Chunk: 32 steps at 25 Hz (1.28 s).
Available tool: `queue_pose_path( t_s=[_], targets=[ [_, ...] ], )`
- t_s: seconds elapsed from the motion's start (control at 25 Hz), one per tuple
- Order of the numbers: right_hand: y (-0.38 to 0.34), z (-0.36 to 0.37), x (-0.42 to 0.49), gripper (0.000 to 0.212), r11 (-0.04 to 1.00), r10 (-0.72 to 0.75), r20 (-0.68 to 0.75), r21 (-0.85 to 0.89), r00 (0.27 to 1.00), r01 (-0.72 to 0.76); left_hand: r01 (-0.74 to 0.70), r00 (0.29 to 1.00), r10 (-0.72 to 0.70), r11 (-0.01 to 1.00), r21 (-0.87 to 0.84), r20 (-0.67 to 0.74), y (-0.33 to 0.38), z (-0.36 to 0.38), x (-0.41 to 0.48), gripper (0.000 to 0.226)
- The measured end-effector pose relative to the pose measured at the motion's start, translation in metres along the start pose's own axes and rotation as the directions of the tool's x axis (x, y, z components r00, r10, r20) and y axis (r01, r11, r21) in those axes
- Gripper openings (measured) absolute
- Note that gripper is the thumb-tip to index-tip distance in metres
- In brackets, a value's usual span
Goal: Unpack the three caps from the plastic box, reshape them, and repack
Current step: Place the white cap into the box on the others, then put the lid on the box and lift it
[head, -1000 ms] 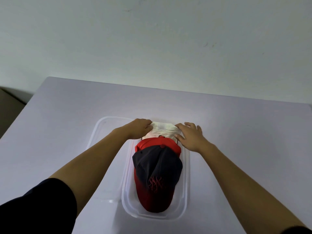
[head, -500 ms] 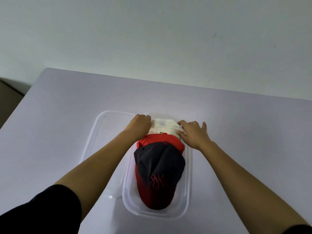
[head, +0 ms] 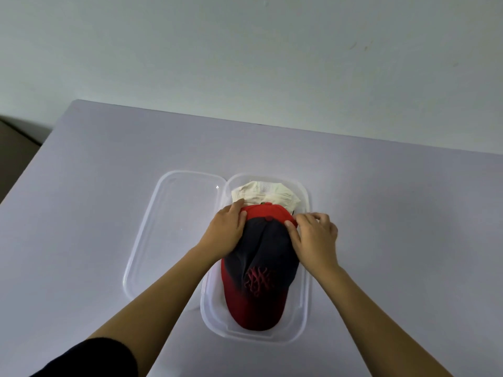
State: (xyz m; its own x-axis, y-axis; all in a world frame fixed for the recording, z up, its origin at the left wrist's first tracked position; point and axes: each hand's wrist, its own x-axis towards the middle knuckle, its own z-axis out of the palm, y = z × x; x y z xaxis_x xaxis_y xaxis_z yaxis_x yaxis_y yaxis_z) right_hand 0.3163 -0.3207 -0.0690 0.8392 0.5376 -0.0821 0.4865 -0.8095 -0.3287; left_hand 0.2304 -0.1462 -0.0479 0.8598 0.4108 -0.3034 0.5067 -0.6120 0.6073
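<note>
All three caps sit stacked in the box (head: 305, 270) on the bench (head: 408, 213): white cap (head: 265, 192) at the far end, red cap (head: 262, 212) next, navy cap (head: 268, 248) on top. The left hand (head: 227, 232) lies against the navy cap's left side, but I can't tell if its fingers curl under. The right hand (head: 313, 238) has curled fingers, pinching the red cap's right edge. The lid (head: 174, 227) is just left of the box.

Three caps lie stacked in a clear plastic box (head: 304, 317). The navy cap (head: 266, 254) - red stitched logo, red button - sits on top, its crown between the left hand (head: 227, 232) and right hand (head: 313, 238), a red brim running back toward the wrists. The red cap (head: 265, 212) shows at the fingertips - the cream cap (head: 261, 191) lies just beyond.
</note>
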Motion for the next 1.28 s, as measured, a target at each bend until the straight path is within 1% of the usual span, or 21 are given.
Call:
queue_pose_path(
  t_s=[0.04,0.08,0.12,0.2,0.24,0.32,0.4,0.56,0.68,0.72,0.76,0.84,0.88,0.96,1.04,1.08,1.12,1.16,1.2,1.24,1.28],
  targets=[
    [-0.002,0.000,0.004,0.042,1.000,-0.007,-0.018,-0.020,1.000,0.006,0.022,1.000,-0.022,1.000,-0.003,-0.008,0.002,0.003,0.001,0.038],
    [-0.003,0.000,0.007,0.033,1.000,-0.021,-0.052,0.010,0.998,0.022,0.042,0.999,-0.042,0.999,-0.028,-0.019,0.002,0.004,0.001,0.038],
    [-0.005,0.000,0.006,0.030,0.996,-0.038,-0.096,0.080,0.995,0.046,0.051,0.998,-0.053,0.996,-0.068,-0.027,0.001,0.005,0.000,0.040],
    [-0.012,0.000,-0.009,0.036,0.953,-0.028,-0.144,0.293,0.989,0.070,0.046,0.997,-0.054,0.987,-0.152,-0.049,0.000,0.008,-0.009,0.045],
    [-0.018,0.003,-0.022,0.044,0.921,-0.023,-0.136,0.382,0.990,0.074,0.031,0.997,-0.044,0.985,-0.172,-0.071,0.000,0.011,-0.016,0.048],
    [-0.031,0.015,-0.047,0.057,0.887,-0.042,-0.075,0.457,0.996,0.072,0.000,0.994,-0.017,0.987,-0.160,-0.106,0.001,0.021,-0.025,0.051],
    [-0.038,0.030,-0.062,0.060,0.894,-0.034,-0.033,0.446,0.999,0.045,-0.008,0.992,-0.012,0.988,-0.154,-0.127,0.002,0.033,-0.028,0.052],
    [-0.045,0.043,-0.060,0.060,0.906,0.061,-0.028,0.422,0.998,-0.043,-0.005,0.989,-0.022,0.984,-0.180,-0.143,-0.003,0.043,-0.020,0.051],
    [-0.040,0.036,-0.062,0.063,0.936,0.016,0.015,0.351,1.000,-0.021,-0.038,0.991,0.016,0.987,-0.159,-0.136,-0.001,0.035,-0.023,0.052],
    [-0.036,0.033,-0.065,0.065,0.948,-0.014,0.028,0.319,1.000,0.004,-0.065,0.985,0.039,0.986,-0.156,-0.167,-0.001,0.029,-0.029,0.051],
    [-0.032,0.030,-0.071,0.066,0.956,-0.036,0.035,0.293,0.999,0.024,-0.096,0.972,0.059,0.984,-0.152,-0.229,-0.004,0.022,-0.036,0.050],
    [-0.023,0.027,-0.087,0.066,0.958,-0.021,0.036,0.288,0.999,0.009,-0.119,0.916,0.056,0.983,-0.137,-0.397,-0.020,0.006,-0.051,0.046],
    [-0.019,0.027,-0.097,0.066,0.951,0.016,0.029,0.307,0.999,-0.025,-0.081,0.887,0.012,0.988,-0.130,-0.463,-0.037,-0.002,-0.057,0.045],
    [-0.011,0.029,-0.117,0.066,0.930,0.113,0.032,0.350,0.993,-0.117,0.099,0.850,-0.162,0.984,-0.149,-0.502,-0.080,-0.013,-0.065,0.047],
    [-0.008,0.030,-0.133,0.066,0.894,0.193,0.077,0.397,0.978,-0.208,0.336,0.809,-0.367,0.930,-0.151,-0.460,-0.127,-0.019,-0.072,0.056],
    [-0.009,0.029,-0.137,0.067,0.854,0.235,0.133,0.445,0.963,-0.270,0.444,0.779,-0.452,0.887,-0.126,-0.435,-0.146,-0.021,-0.077,0.061],
    [-0.013,0.028,-0.140,0.067,0.787,0.288,0.203,0.506,0.936,-0.352,0.533,0.750,-0.521,0.841,-0.094,-0.407,-0.162,-0.022,-0.081,0.065],
    [-0.016,0.028,-0.140,0.064,0.703,0.344,0.263,0.564,0.901,-0.433,0.600,0.731,-0.575,0.798,-0.055,-0.368,-0.177,-0.021,-0.084,0.067],
    [-0.017,0.030,-0.140,0.059,0.637,0.395,0.297,0.593,0.869,-0.492,0.638,0.729,-0.605,0.770,-0.005,-0.320,-0.186,-0.022,-0.086,0.066],
    [-0.017,0.032,-0.138,0.054,0.614,0.429,0.303,0.593,0.851,-0.521,0.643,0.742,-0.608,0.765,0.044,-0.282,-0.192,-0.022,-0.085,0.063],
    [-0.017,0.034,-0.137,0.049,0.624,0.445,0.296,0.574,0.845,-0.530,0.630,0.761,-0.595,0.773,0.077,-0.258,-0.195,-0.023,-0.084,0.060]
  ],
)
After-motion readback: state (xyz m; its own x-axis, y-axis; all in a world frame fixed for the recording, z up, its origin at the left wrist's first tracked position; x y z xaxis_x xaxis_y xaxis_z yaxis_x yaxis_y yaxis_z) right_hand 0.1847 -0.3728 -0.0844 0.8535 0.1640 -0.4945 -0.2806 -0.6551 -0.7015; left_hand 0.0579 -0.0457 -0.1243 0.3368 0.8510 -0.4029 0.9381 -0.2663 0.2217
